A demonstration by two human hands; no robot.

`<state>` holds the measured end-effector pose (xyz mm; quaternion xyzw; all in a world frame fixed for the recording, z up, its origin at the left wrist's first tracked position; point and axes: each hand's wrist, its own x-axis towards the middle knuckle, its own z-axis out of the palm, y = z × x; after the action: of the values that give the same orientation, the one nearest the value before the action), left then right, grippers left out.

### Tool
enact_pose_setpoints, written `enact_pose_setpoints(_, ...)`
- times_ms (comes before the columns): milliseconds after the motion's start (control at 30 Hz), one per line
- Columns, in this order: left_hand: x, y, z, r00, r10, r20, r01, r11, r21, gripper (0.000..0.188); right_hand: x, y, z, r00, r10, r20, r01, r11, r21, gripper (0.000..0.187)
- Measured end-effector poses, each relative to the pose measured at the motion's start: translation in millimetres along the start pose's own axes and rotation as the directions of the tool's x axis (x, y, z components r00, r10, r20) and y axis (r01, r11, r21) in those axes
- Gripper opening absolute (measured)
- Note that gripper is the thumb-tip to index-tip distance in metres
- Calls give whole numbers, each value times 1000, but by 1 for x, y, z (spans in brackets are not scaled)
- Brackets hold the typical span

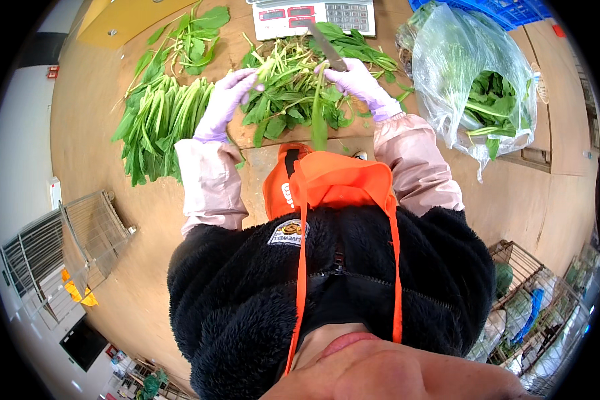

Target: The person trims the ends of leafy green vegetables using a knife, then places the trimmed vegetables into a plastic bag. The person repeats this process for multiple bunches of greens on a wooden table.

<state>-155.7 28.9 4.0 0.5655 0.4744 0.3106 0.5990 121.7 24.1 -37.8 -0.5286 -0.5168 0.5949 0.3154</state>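
Note:
My left hand (228,103), in a pale purple glove, has its fingers loosely curved and apart, and I see nothing held in it. It is between a neat row of leafy greens (163,120) on the left and a loose heap of greens (283,93) in the middle. My right hand (360,83), gloved alike, is closed on a knife (327,48) whose blade points up and left. A single leafy green stem (319,117) hangs at the fingertips of that hand, seemingly pinched there. Pink sleeve covers reach up both forearms.
At the far edge stands a white weighing scale (313,17). Loose greens (197,40) lie at the far left near a yellow box (127,20). On the right are a clear plastic bag (473,80) of greens and a blue crate (507,10). A wire rack (67,240) is at lower left.

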Motion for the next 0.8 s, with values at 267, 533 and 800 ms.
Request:
enact_pose_setpoints(267, -44, -27, -71, 707, 546, -449, -72, 687, 723, 31, 14, 36, -11, 925, 41, -377, -167, 937, -307, 32)
enact_pose_setpoints(533, -46, -118, -96, 645, 534, -547, 637, 20, 770, 39, 14, 81, -71, 794, -174, -583, -193, 837, -513, 31)
enact_pose_setpoints(800, -58, -100, -80, 546, 608, -576, 664, 105, 740, 45, 8, 100, -97, 736, -290, -612, -452, 463, -763, 43)
